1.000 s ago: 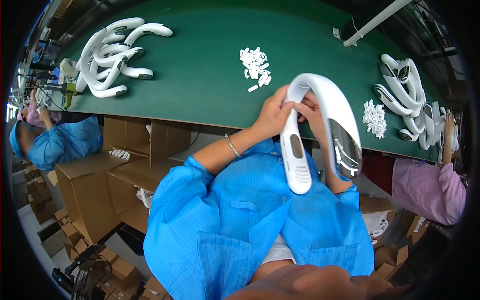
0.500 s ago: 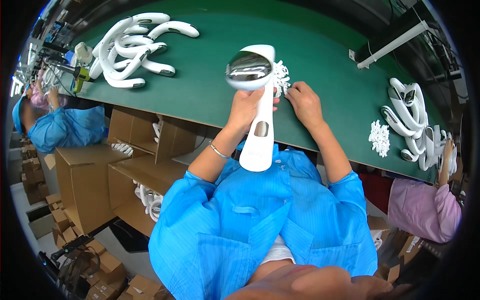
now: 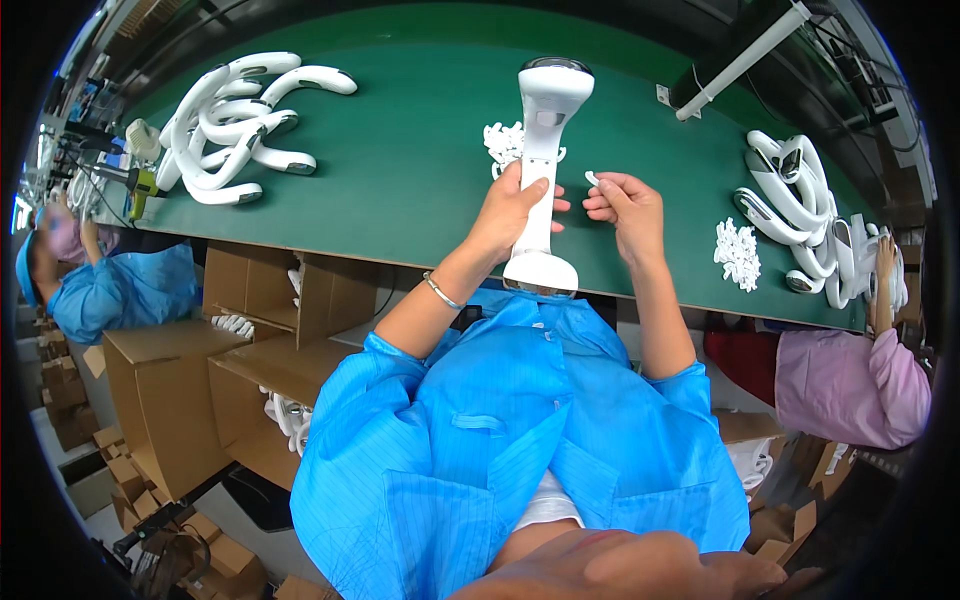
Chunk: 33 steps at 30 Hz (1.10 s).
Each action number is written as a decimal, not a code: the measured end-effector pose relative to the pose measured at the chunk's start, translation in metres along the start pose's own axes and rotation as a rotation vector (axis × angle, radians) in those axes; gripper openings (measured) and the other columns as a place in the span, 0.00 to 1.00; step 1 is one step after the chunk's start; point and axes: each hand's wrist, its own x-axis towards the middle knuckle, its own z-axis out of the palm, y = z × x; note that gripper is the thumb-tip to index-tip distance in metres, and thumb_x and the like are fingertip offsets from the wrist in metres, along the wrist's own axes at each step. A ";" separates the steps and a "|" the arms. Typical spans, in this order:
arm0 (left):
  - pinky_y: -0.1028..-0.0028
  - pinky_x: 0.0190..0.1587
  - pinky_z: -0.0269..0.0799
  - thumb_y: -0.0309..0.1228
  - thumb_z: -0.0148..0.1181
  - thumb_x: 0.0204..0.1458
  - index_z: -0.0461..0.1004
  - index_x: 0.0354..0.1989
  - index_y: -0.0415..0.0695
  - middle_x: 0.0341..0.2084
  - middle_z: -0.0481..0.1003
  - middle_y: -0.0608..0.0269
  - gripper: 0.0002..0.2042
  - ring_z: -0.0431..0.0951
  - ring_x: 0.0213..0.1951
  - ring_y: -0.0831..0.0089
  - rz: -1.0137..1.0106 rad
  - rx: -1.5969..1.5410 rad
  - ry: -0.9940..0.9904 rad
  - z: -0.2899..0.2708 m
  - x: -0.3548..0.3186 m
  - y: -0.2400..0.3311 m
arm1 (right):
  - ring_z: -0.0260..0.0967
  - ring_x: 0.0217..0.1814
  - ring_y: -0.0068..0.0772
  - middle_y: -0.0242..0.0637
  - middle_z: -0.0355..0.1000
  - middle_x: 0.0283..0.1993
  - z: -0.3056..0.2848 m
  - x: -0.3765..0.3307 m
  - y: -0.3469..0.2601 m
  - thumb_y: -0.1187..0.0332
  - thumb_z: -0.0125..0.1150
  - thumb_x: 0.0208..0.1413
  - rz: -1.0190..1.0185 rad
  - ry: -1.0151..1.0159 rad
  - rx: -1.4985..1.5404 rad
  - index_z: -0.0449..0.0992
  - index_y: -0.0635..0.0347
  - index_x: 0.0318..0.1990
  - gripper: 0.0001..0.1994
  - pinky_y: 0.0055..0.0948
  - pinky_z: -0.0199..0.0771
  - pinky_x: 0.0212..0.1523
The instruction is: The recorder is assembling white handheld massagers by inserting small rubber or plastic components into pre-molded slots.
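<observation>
My left hand (image 3: 505, 212) is wrapped round the middle of a white curved plastic device (image 3: 541, 150), held up over the table's near edge. The device stands lengthwise, with a dark glossy cap at its far end and a dark panel at its near end. Just right of it, my right hand (image 3: 632, 212) pinches a small white plastic piece (image 3: 591, 179) between thumb and fingertips, apart from the device. Behind the device, partly hidden by it, lies a loose pile of small white pieces (image 3: 502, 142) on the green table (image 3: 410, 190).
Similar curved white devices (image 3: 215, 130) are heaped at the far left, beside a green-black power tool (image 3: 142, 190). More devices (image 3: 800, 200) and a second small-piece pile (image 3: 737, 255) lie right. Open cardboard boxes (image 3: 165, 400) stand below left. Co-workers sit either side, in blue (image 3: 130, 285) and pink (image 3: 845, 385).
My left hand has turned the device, so its glossy end faces away and its near end has lifted. My right hand has come away from the pile with a small white piece.
</observation>
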 end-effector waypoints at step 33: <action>0.76 0.36 0.73 0.36 0.46 0.61 0.56 0.59 0.44 0.38 0.70 0.64 0.20 0.72 0.33 0.78 0.208 0.151 -0.240 0.032 -0.019 -0.039 | 0.68 0.31 0.20 0.33 0.72 0.31 0.009 -0.054 -0.015 0.73 0.58 0.53 -0.230 0.036 -0.327 0.75 0.67 0.38 0.08 0.20 0.68 0.34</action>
